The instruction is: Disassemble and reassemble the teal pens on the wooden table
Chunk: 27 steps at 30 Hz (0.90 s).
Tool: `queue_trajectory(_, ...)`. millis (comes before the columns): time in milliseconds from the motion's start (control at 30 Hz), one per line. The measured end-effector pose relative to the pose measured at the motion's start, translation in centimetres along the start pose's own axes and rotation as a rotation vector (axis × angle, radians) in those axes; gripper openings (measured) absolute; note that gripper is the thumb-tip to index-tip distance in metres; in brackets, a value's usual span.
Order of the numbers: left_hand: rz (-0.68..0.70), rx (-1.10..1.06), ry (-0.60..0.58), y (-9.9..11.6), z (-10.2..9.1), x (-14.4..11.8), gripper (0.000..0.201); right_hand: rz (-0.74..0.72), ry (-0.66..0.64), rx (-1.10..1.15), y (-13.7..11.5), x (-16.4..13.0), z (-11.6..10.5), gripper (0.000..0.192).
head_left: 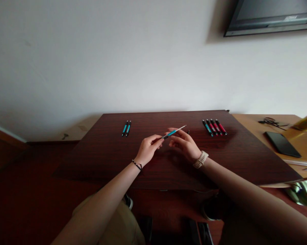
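Both our hands meet above the table (104, 160): left hand (147, 149) and right hand (184, 144) fingers pinching one teal pen (172, 132), red pens (214, 127) just beyond.

Monitor (271, 17) cropped top-right; pen (174, 131) parts perhaps separated.

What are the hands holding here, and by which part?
A teal pen: left hand pinches its dark lower end, right hand holds the teal barrel.

Glossy dark wood table (97, 153) (plastic pens (214, 127))
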<state>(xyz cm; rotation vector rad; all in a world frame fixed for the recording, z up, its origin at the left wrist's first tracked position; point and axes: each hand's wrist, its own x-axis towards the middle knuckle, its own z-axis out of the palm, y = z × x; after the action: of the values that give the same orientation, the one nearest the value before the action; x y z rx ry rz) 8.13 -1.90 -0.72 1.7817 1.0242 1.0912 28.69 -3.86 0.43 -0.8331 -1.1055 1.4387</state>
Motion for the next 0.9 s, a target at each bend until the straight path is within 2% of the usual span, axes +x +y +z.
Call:
queue_trajectory(167, -0.011, -0.026, 0.054, -0.2, -0.2, -0.1, 0.033, -0.189, 0.172, -0.174, -1.4, 1.5, -2.8, 0.036)
queue_trajectory(333, -0.005, -0.032, 0.04, -0.4, -0.3, -0.2, 0.032, -0.37, 0.318, -0.583, -3.2, 3.0, -6.6, 0.033)
queue_trajectory(467, -0.013, -0.033, 0.041, -0.4, -0.3, -0.3, 0.032, -0.342, 0.272, -0.966, -2.7, 3.7, -9.0, 0.04)
queue_trajectory(533, -0.013, -0.032, 0.041, -0.5, -0.4, -0.3, 0.032, -0.288, 0.208, -1.068, -1.8, 3.9, -9.9, 0.042)
queue_trajectory(700, -0.009, -0.028, 0.038, -0.6, -0.4, -0.3, 0.033, -0.201, 0.129, -1.167, -0.1, 4.5, -10.9, 0.043)
queue_trajectory(900, -0.014, -0.041, 0.039, -0.2, -0.3, -0.2, 0.031, -0.207, 0.087, -1.221, -0.2, 4.5, -10.6, 0.042)
